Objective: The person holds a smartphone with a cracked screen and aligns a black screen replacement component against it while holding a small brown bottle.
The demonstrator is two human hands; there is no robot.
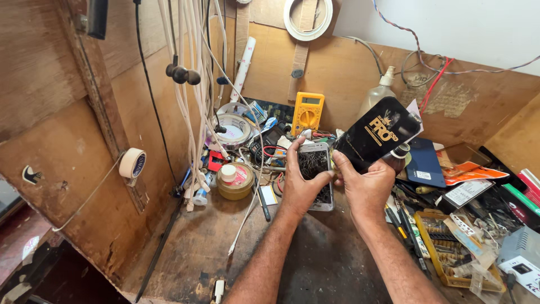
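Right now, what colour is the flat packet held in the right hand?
Black with gold lettering: the flat packet in the right hand, seen in the head view.

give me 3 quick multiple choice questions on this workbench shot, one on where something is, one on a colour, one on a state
1. Where is the multimeter?
A. against the back board
B. in the right hand
C. on the floor

2. What colour is it?
A. blue
B. yellow
C. white

3. The screen of the phone in the left hand is
A. intact
B. cracked
C. covered by tape

A: it leans on the wood behind the clutter.
B: its case is yellow.
B: crack lines spread across the glass, while the right hand holds a black packet.
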